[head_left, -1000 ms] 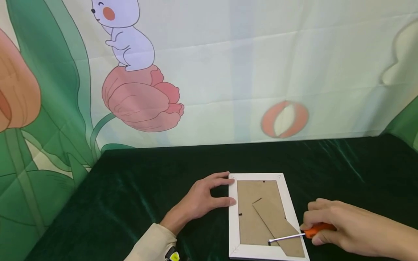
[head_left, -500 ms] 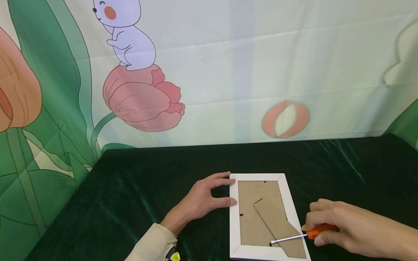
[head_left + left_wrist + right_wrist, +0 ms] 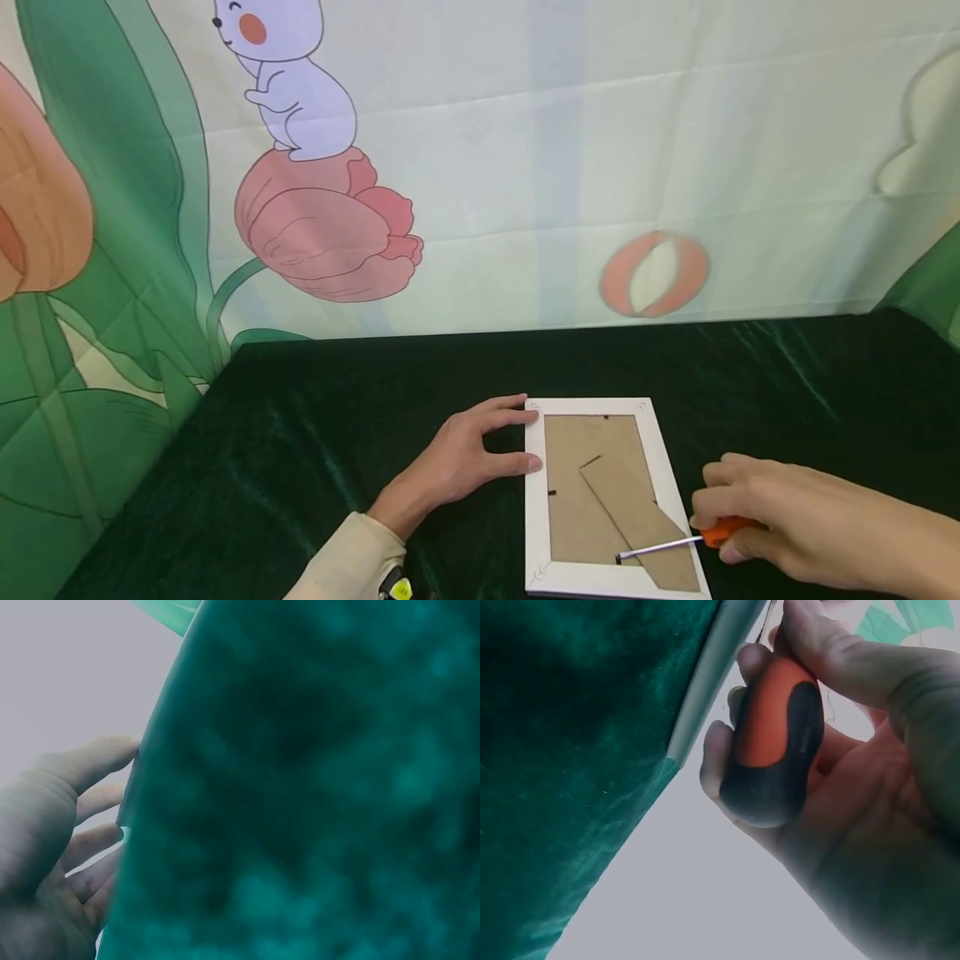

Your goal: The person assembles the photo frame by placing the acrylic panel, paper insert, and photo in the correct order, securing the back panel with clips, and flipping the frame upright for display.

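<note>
A white picture frame point(image 3: 535, 525) lies back side up on the dark green cloth. Its brown backing board point(image 3: 570, 525) carries a slanted stand leg point(image 3: 637, 508) and small black tabs along the edges. My left hand point(image 3: 457, 458) rests on the frame's left side, thumb and fingertips touching its border near the far corner. To the right, my right hand point(image 3: 780, 517) grips a screwdriver point(image 3: 727, 530) by its handle, orange and black in the right wrist view point(image 3: 769, 742). The metal shaft reaches across the stand leg, its tip at the black tab point(image 3: 618, 559) on the near edge.
Dark green velvet cloth point(image 3: 300, 433) covers the table. Behind it hangs a printed curtain point(image 3: 480, 167) with cartoon flowers and an animal. A light sleeve point(image 3: 352, 558) and a dark band with a yellow-green tag point(image 3: 401, 589) are on my left arm.
Frame, hands and screwdriver keep nearly the same places. The right hand shows a very small shift, with the screwdriver tip staying at the same tab.
</note>
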`<action>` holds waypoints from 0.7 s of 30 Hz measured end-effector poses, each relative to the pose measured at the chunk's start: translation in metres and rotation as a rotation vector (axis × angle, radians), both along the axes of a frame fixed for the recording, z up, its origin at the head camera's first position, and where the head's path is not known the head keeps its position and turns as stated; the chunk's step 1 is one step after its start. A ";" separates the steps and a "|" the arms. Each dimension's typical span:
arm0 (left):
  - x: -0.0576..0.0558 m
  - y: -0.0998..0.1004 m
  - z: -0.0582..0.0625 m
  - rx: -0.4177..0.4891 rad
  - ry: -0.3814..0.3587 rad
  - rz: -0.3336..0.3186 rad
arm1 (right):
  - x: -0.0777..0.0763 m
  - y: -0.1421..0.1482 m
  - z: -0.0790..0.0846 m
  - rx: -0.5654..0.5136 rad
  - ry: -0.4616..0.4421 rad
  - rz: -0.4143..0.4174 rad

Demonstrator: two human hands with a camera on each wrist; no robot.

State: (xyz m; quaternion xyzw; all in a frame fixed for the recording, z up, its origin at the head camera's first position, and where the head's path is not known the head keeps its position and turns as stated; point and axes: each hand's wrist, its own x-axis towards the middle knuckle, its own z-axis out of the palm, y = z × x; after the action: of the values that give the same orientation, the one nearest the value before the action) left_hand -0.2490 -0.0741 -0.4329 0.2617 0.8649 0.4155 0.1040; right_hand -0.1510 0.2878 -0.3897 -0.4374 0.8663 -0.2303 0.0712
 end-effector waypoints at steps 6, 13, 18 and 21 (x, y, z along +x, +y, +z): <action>0.000 -0.001 0.000 -0.001 -0.003 -0.004 | -0.002 -0.004 0.004 0.037 0.049 0.016; 0.001 -0.001 0.001 -0.005 -0.004 0.000 | -0.006 -0.007 0.012 0.100 -0.060 -0.003; 0.001 0.000 0.002 -0.002 -0.009 -0.002 | -0.008 -0.009 0.018 0.126 -0.133 -0.016; 0.001 0.000 0.002 -0.003 -0.010 -0.004 | -0.009 -0.010 0.021 0.133 -0.181 -0.030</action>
State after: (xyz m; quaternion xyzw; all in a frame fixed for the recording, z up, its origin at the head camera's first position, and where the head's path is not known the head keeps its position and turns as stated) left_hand -0.2481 -0.0739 -0.4309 0.2610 0.8644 0.4155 0.1097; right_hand -0.1605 0.2779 -0.3690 -0.3962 0.8762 -0.2119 0.1747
